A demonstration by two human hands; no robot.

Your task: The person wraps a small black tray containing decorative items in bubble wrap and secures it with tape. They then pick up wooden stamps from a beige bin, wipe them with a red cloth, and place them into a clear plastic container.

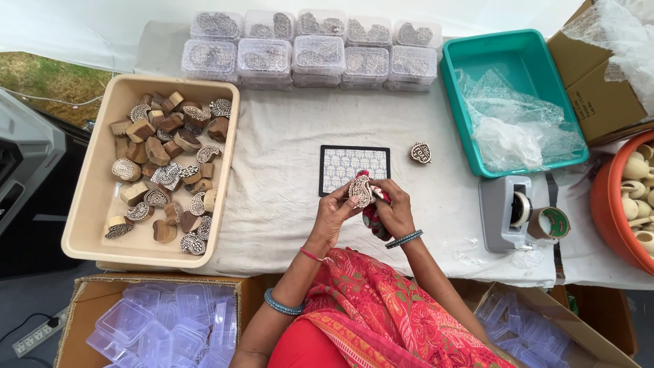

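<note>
While both hands meet over the middle of the table, the left hand [335, 212] pinches a carved wooden stamp [360, 190] by its edge, patterned face turned up toward the camera so the carving shows. Right beside it, the right hand [394, 210] is closed around a red cloth [372, 215], pressed against the stamp's side; the grip looks suited to rubbing the carved face. So the stamp sits in the air between the 2 hands, just above the white table cover [286, 184].

Just beyond the fingers lies a small patterned card with a black border [354, 167], flat on the cover, and near its right edge rests 1 more wooden stamp [420, 152], set apart from the rest.

Out to the left, a beige tray [92, 197] holds a loose heap of similar stamps, some face up, some on their sides. Along the far edge stand 2 rows of clear lidded boxes [317, 51], each seemingly with stamps inside. To the right, a teal tub [518, 61] holds crumpled clear plastic, and nearer sits a grey tape dispenser [507, 211] within reach of the right arm. Below the table edge, cardboard boxes of empty clear containers [163, 320] wait at both sides.
</note>
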